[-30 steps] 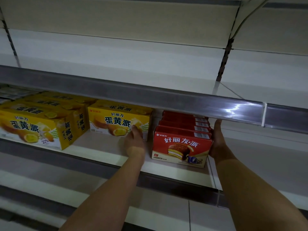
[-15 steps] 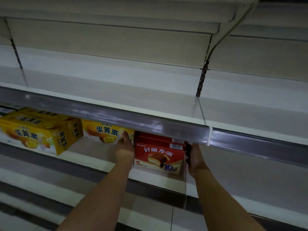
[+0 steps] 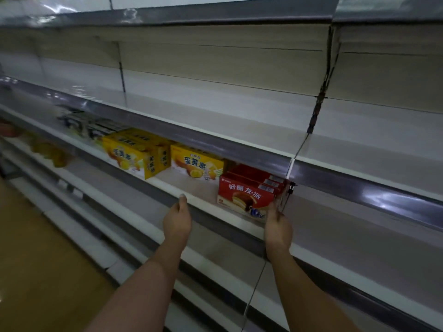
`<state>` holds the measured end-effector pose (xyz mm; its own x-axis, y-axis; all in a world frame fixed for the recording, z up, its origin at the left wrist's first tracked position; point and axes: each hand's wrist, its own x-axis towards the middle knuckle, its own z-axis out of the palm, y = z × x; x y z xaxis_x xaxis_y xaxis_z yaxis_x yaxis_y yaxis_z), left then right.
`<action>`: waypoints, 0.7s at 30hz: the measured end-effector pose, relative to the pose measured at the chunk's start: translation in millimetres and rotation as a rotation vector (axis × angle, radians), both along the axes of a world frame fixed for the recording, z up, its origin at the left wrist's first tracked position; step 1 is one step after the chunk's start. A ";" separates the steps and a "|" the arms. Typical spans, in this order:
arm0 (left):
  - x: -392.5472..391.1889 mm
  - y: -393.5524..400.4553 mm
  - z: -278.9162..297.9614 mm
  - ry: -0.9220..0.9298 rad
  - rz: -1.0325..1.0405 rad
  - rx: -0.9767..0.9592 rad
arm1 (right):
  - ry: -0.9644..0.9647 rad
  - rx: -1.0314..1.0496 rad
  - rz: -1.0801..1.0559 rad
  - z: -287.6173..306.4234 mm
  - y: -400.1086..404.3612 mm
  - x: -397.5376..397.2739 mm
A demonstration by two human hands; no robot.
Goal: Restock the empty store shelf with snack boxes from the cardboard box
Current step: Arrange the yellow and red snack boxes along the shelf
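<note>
Red snack boxes (image 3: 247, 195) are lined up in a row, front to back, on the middle shelf (image 3: 167, 185), with the front box set at the shelf's front edge. Just to their left a yellow box (image 3: 195, 165) is seen farther back on the same shelf, and a second stack of yellow boxes (image 3: 134, 152) stands beside that one, nearer the front edge.

The right hand (image 3: 278, 226) is held just at the lower right corner of the front red box, its fingers extended toward the box's right side; whether contact is made cannot be told, since the fingertips are blurred. Its grip is wide and nothing is held. The left hand (image 3: 177, 220) is raised in front of the shelf edge, well to the left of the red boxes and apart from them, fingers straight and pointing up, grip wide and empty.

A grey price rail (image 3: 239, 149) runs along the shelf above the boxes.
</note>
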<state>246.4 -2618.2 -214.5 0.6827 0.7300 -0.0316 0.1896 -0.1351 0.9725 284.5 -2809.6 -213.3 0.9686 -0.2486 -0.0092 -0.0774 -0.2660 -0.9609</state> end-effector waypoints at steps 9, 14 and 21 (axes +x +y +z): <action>-120.0 61.8 -33.5 0.085 0.067 -0.022 | -0.011 -0.127 0.404 -16.6 83.2 -64.0; -215.3 98.6 -68.1 0.151 0.234 -0.060 | 0.082 -0.247 0.747 -57.2 140.7 -132.4; -388.3 126.7 -121.0 0.365 0.505 -0.092 | 0.236 -0.480 1.226 -113.4 215.0 -261.7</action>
<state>-141.9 -2491.5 -335.4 0.1880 0.9427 -0.2757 0.5302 0.1389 0.8364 22.8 -2594.6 -326.7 0.5543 0.7489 -0.3632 0.3030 -0.5880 -0.7500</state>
